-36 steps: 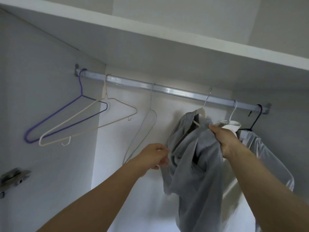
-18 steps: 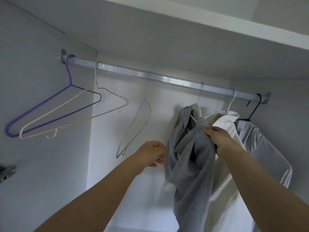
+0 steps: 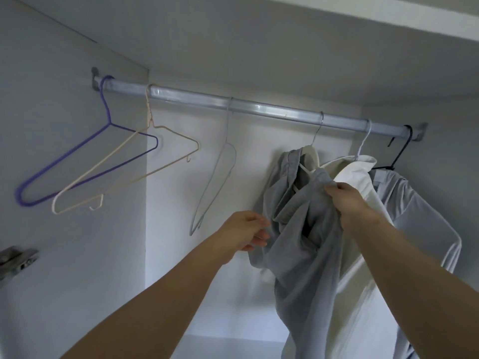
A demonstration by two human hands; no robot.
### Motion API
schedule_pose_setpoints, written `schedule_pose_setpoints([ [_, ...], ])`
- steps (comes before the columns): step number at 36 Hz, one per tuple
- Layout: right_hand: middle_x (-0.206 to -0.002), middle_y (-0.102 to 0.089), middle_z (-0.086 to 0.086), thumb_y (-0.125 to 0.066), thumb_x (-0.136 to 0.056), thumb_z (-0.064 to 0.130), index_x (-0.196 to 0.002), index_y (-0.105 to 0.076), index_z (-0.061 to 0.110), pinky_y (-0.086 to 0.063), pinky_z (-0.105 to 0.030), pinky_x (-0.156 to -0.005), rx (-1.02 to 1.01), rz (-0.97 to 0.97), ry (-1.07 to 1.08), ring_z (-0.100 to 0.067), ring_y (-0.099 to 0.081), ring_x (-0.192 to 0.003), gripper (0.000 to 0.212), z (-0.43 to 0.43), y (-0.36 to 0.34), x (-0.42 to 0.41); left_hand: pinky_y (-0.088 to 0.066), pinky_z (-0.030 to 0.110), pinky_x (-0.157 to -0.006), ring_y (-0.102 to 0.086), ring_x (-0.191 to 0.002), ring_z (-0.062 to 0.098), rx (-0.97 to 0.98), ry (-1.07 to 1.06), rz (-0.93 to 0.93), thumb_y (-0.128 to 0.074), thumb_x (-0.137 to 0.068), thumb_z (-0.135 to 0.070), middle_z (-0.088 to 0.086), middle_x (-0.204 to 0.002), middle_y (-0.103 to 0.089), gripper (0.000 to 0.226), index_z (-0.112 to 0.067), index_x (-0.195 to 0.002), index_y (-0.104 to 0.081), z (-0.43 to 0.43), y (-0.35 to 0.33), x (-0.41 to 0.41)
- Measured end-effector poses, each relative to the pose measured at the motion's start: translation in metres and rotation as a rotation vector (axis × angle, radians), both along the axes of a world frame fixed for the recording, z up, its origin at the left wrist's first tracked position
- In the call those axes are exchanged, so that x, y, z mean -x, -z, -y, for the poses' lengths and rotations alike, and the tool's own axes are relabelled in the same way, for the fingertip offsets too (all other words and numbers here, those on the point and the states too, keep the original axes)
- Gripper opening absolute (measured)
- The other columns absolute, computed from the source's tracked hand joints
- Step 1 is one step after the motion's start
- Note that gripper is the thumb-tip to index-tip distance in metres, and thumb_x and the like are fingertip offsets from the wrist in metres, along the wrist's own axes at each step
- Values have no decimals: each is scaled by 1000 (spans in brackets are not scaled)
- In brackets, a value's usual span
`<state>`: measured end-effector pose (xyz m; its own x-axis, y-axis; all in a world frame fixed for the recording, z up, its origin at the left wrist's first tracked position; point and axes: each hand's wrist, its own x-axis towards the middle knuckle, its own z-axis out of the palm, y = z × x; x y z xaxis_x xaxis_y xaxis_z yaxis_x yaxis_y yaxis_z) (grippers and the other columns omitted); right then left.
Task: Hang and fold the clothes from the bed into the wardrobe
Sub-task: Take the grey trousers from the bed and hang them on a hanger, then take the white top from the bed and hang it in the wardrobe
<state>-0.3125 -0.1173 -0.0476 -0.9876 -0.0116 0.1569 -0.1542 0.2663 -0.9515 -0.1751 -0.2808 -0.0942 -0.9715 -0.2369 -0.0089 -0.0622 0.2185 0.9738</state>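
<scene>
A grey garment (image 3: 305, 255) hangs bunched on a white hanger (image 3: 309, 158) hooked over the wardrobe rail (image 3: 259, 108). My right hand (image 3: 350, 206) grips a fold of the garment near its top. My left hand (image 3: 246, 233) pinches the garment's left edge lower down. To the right hang a white shirt (image 3: 355, 177) and a pale grey shirt (image 3: 420, 211), the latter on a black hanger (image 3: 396, 156).
Empty hangers share the rail's left part: a purple one (image 3: 85, 161), a cream one (image 3: 124, 172) and a light grey one (image 3: 215, 177). A metal hinge (image 3: 15, 260) sticks out of the left wall. A shelf (image 3: 337, 24) runs above the rail.
The view has tilted down slightly. My right hand has slid a little lower on the grey garment while my left hand stays at its edge.
</scene>
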Motion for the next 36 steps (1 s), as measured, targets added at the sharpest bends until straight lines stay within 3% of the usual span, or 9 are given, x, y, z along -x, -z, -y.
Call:
schedule_pose_setpoints([
  [3,-115,-55,-8,-44,-98,27,-128,-49,3,-42,-33,-86,13,4,-32,-29,-53,-107,38,-4,5,-9,-50,20,-66,-64,-71,10,13,0,8,-50,-96,-18,-1,-83,-67,12,-18,-95,-62,-2,0,-1],
  [7,-117,-60,-12,-54,-94,30,-121,-53,9,-49,-37,-86,105,102,-115,-27,-58,-100,34,-11,21,-30,-49,20,-66,-62,-71,9,-1,3,22,-50,-95,-16,0,-82,-65,15,-21,-86,-62,-9,2,-5],
  [13,-102,-59,-3,-54,-93,34,-116,-52,15,-45,-33,-78,281,295,-128,-21,-56,-91,30,-27,63,-80,-48,22,-69,-62,-84,14,-39,48,82,-52,-95,-21,1,-90,-66,18,-13,-108,-61,-30,26,-12],
  [16,-107,-58,-3,-51,-94,31,-115,-55,17,-42,-28,-74,353,348,-95,-17,-54,-90,26,-38,92,-116,-48,22,-70,-62,-81,14,-63,113,130,-55,-94,-22,2,-89,-66,10,-15,-97,-60,-47,39,-21],
  [19,-95,-56,1,-53,-92,30,-93,-57,23,-39,-28,-80,453,439,-7,-16,-52,-85,9,-51,123,-154,-48,23,-71,-62,-78,15,-80,188,183,-56,-93,-20,2,-85,-66,9,-18,-85,-59,-66,54,-33],
  [23,-109,-54,-1,-54,-91,32,-110,-55,23,-39,-32,-88,580,549,145,-24,-51,-105,20,-73,166,-203,-49,28,-74,-62,-74,15,-121,262,216,-57,-92,-18,3,-81,-66,9,-19,-83,-59,-95,83,-55],
  [27,-100,-58,-2,-57,-90,28,-101,-59,19,-42,-31,-79,705,637,312,-22,-55,-93,14,-97,193,-256,-50,33,-84,-63,-79,13,-141,316,321,-55,-92,-20,0,-83,-66,8,-15,-94,-61,-130,116,-80],
  [31,-90,-58,-3,-55,-91,26,-89,-58,16,-43,-27,-66,791,669,484,-19,-55,-78,11,-126,210,-308,-51,30,-80,-65,-87,17,-137,403,408,-55,-92,-22,1,-87,-68,14,-12,-98,-62,-170,142,-111],
  [36,-85,-58,-3,-53,-91,26,-84,-57,15,-40,-27,-64,911,686,648,-17,-53,-72,14,-169,235,-373,-51,29,-76,-65,-82,15,-128,531,489,-55,-93,-22,1,-85,-68,11,-15,-94,-63,-228,166,-157],
])
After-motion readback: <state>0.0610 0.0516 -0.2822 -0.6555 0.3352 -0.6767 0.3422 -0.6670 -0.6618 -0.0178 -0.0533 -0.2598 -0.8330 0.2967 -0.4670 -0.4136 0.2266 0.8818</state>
